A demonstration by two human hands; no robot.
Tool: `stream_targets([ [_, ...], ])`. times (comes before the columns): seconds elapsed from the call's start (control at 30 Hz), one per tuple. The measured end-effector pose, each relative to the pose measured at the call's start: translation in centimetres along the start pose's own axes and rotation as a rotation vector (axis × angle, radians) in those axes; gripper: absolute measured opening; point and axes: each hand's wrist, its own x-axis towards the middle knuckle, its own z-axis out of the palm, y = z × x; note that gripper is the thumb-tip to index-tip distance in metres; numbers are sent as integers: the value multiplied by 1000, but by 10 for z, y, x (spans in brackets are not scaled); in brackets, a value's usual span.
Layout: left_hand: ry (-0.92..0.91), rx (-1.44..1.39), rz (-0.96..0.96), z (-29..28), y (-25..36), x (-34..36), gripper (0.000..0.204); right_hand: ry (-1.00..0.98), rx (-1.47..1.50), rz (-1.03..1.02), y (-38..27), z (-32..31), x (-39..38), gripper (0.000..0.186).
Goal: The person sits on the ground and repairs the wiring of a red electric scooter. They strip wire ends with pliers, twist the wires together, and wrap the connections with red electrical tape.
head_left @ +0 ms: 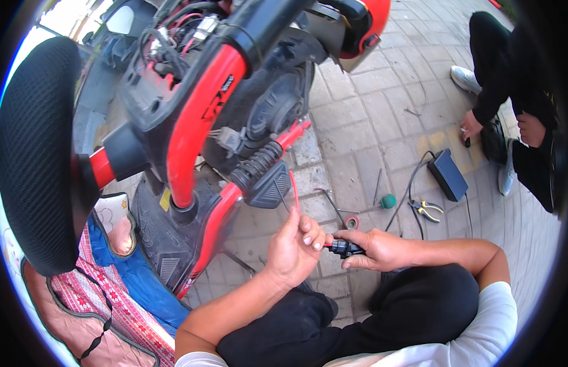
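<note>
My left hand (296,244) pinches a red wire (294,186), with a thin dark wire rising beside it, below the scooter's coil-spring shock (259,162). My right hand (376,251) is closed on a black connector-like piece (347,248) with a red wire at its left end, touching or almost touching my left fingers. The red and black electric scooter (207,125) stands at my left, its compartment with exposed wiring (174,46) open at the top and a large black padded seat (36,147) at the far left.
On the pavers (369,116) lie a black power brick (448,176) with cords, yellow-handled pliers (429,211), a tape roll (352,222), a small green round object (388,201) and thin rods. Another person (510,79) crouches at the right. Quilted fabrics (119,269) lie lower left.
</note>
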Motion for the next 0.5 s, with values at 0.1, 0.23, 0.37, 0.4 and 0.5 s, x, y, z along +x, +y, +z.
stream_targets([
  [0.1,48,12,-14,6,-5,-3,45,32,90,-8,0,5,-5,60],
  [0.23,80,159,-9,6,-11,3,41,9,144,117,10,0,-22,55],
  [0.37,312,762,136,-29,12,-10,45,-38,214,263,25,-13,-51,42],
  [0.4,218,1075,371,-29,14,-14,49,-54,218,231,36,-7,-55,41],
  [0.5,-273,1868,756,-4,11,-28,67,-232,325,251,58,18,-61,41],
])
